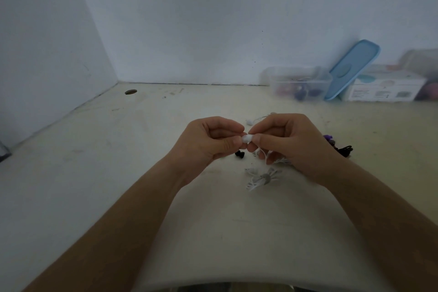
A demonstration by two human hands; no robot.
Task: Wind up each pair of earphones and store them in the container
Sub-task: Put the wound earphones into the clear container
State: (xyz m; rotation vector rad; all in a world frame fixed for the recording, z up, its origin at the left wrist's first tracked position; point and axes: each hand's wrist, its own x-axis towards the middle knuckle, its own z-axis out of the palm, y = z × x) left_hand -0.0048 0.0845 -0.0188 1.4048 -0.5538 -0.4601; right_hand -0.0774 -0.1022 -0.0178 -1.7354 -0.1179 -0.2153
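The job looks partway through. The clear plastic container [298, 83] stands at the back right of the pale, scuffed table [94, 173]. It already holds some coloured things, too blurred to name, which I take for stored pairs. Its light blue plastic lid [353, 69] leans beside it against a white cardboard box [384, 87].

A wound bundle of white earphones [260, 178], cinched at the middle by something grey, lies on the table just below the right hand and is not yet put away. More is left to do: a black earbud [239, 153] lies beneath the hands, a purple and black tangle of cord [341, 147] lies just right of the right wrist, and a white earbud [250, 121] lies just beyond the fingers.

Both forearms reach forward and meet over the middle of the table. The left hand [211, 142] has its fingers curled in, with thumb and forefinger pinching a small white earphone piece [247, 138]. The right hand [286, 142] pinches the same piece from the other side, and a thin white cord [263, 153] trails down past its loosely curled lower fingers. I cannot tell whether the winding of this pair is beginning or closing
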